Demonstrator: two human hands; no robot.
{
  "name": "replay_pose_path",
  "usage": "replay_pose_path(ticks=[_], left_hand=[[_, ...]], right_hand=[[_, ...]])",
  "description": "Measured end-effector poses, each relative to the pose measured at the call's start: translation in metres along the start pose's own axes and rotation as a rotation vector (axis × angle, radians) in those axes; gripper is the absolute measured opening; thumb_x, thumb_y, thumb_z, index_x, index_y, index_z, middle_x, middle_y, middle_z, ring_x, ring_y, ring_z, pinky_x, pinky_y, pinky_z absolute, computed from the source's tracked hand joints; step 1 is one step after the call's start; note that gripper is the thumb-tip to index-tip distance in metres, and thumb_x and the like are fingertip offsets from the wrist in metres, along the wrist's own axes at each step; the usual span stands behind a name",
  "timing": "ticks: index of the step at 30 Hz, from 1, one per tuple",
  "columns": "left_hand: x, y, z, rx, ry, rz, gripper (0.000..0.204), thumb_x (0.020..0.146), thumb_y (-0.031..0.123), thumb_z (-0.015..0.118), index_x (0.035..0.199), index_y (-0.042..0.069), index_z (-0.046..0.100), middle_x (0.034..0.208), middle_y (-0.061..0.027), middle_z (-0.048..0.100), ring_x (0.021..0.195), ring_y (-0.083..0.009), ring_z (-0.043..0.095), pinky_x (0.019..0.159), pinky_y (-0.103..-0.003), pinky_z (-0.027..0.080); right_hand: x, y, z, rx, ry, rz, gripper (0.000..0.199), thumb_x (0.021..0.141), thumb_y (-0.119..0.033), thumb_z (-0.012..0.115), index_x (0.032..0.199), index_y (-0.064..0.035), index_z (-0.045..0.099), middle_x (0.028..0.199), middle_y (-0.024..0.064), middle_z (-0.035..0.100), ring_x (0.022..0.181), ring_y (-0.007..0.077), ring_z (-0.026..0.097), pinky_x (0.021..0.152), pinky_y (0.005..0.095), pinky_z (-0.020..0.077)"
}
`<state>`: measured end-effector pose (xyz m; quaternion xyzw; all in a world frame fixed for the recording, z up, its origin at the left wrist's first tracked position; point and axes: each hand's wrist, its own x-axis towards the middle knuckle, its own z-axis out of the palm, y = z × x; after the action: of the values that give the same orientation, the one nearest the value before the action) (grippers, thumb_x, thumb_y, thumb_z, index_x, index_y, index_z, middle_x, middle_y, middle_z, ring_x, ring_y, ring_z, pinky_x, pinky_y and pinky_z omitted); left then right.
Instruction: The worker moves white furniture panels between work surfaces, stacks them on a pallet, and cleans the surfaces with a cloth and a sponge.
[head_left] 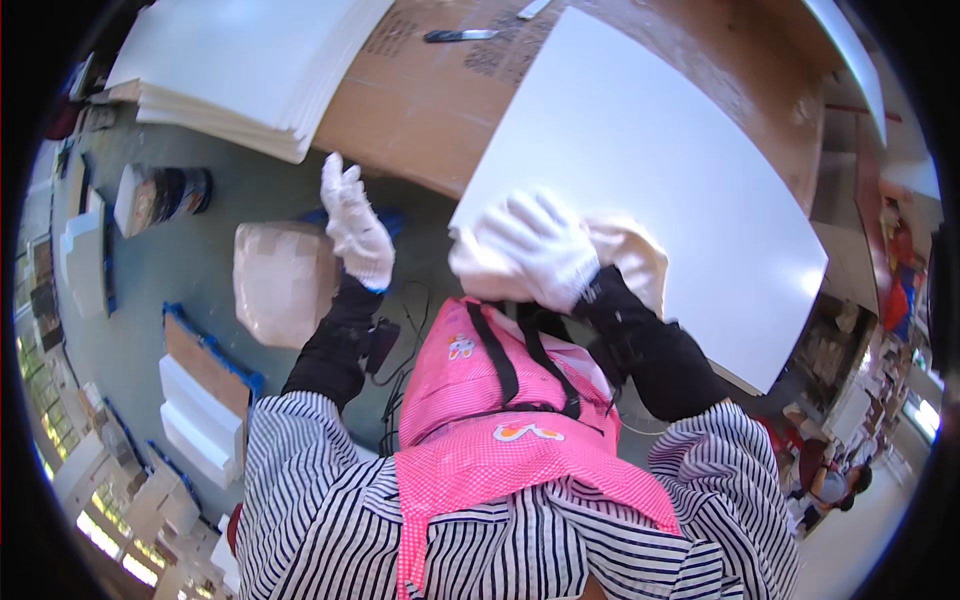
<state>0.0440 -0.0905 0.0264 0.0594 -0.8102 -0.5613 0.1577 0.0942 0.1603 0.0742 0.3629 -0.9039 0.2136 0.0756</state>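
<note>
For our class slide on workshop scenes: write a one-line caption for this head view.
White-gloved right hand presses a cloth onto a white board; the left hand is raised, empty.

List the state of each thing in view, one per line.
Left hand: gloved, raised, open, holding nothing.
Right hand: gloved, pressing a cloth on the white board.
White board: flat on the workbench.
Sheet stack: piled flat.
Knife: lying loose.

Both white-gloved hands are raised: the left hand point(356, 228) open with fingers up, the right hand point(535, 250) curled.
</note>
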Motion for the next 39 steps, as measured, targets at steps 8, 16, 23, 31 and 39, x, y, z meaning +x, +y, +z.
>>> replay_pose_path(ticks=[8,16,23,31,39], left_hand=[[-0.012,0.027,0.031,0.092,-0.179,0.025,0.053,0.101,0.036,0.032,0.139,0.000,0.033,0.140,-0.0164,0.041,0.127,-0.0297,0.043,0.105,-0.037,0.033],[-0.025,0.030,0.119,0.577,-0.422,0.309,0.050,0.093,0.028,0.052,0.132,-0.001,0.042,0.128,-0.0235,0.049,0.117,-0.0380,0.048,0.100,-0.042,0.037],[-0.034,0.045,0.134,0.688,-0.388,0.279,0.063,0.089,0.032,0.056,0.138,0.001,0.032,0.129,-0.0240,0.048,0.117,-0.0384,0.047,0.099,-0.043,0.038],[-0.034,0.056,0.134,0.731,-0.436,0.226,0.072,0.086,0.035,0.060,0.140,0.001,0.027,0.132,-0.0249,0.043,0.120,-0.0393,0.044,0.100,-0.045,0.036],[-0.028,0.062,0.130,0.746,-0.448,0.186,0.082,0.080,0.040,0.064,0.140,-0.001,0.027,0.131,-0.0265,0.043,0.119,-0.0405,0.045,0.100,-0.045,0.037]], right_hand=[[-0.283,0.065,-0.077,-0.680,0.022,0.926,0.037,0.082,-0.018,0.056,0.118,-0.0107,0.057,0.121,0.0108,0.054,0.110,0.0305,0.051,0.091,0.0428,0.0425],[-0.114,0.116,-0.054,-0.459,0.354,0.904,0.019,0.081,-0.028,0.054,0.078,-0.0092,0.058,0.073,0.0144,0.058,0.069,0.0332,0.058,0.057,0.0452,0.0450],[-0.141,0.034,-0.067,-0.009,0.104,0.374,0.044,0.071,-0.029,0.062,0.110,-0.0102,0.058,0.112,0.0103,0.054,0.109,0.0304,0.051,0.089,0.0472,0.0407],[-0.442,0.161,-0.112,-0.830,0.549,1.773,0.053,0.081,-0.044,0.060,0.119,-0.0071,0.055,0.125,0.0133,0.050,0.113,0.0342,0.047,0.096,0.0427,0.0392],[-0.143,0.246,-0.122,-0.636,0.372,1.236,0.039,0.085,-0.039,0.053,0.120,-0.0209,0.052,0.112,0.0122,0.059,0.106,0.0343,0.053,0.090,0.0475,0.0423]])
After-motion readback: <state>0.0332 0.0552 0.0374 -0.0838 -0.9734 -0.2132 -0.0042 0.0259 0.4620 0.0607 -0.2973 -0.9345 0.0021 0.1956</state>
